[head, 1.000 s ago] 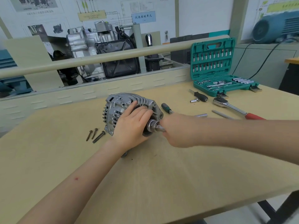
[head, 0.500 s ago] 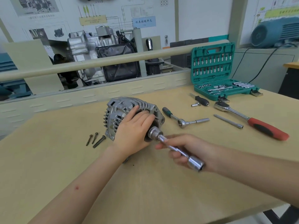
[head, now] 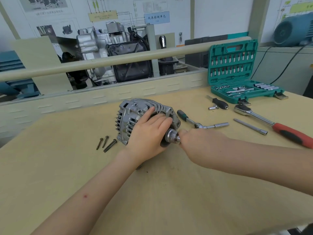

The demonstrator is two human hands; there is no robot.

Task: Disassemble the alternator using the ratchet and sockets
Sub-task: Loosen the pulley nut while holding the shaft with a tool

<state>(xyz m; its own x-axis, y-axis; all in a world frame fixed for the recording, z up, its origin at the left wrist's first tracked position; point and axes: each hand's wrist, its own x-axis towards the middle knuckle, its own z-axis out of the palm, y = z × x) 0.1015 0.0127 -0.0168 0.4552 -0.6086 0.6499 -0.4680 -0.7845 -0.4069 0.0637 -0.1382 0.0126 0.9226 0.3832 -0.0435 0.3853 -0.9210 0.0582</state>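
Observation:
A silver alternator (head: 133,114) lies on its side in the middle of the wooden bench (head: 152,192). My left hand (head: 147,133) grips its front end, fingers spread over the housing and the dark pulley. A chrome socket tool (head: 171,137) sits on the pulley's centre. My right hand (head: 201,145) grips that tool's shaft, which is hidden in my fist. Three long dark bolts (head: 105,143) lie loose to the left of the alternator.
A small green-handled ratchet (head: 201,123) lies just right of the alternator. Farther right are an extension bar (head: 250,127), a large red-handled ratchet (head: 274,124) and a black screwdriver handle (head: 220,103). An open green socket case (head: 237,72) stands at the back right.
My right hand swung the tool's shaft down toward me, then back up, and is again close against the socket on the pulley. My left hand stayed on the alternator.

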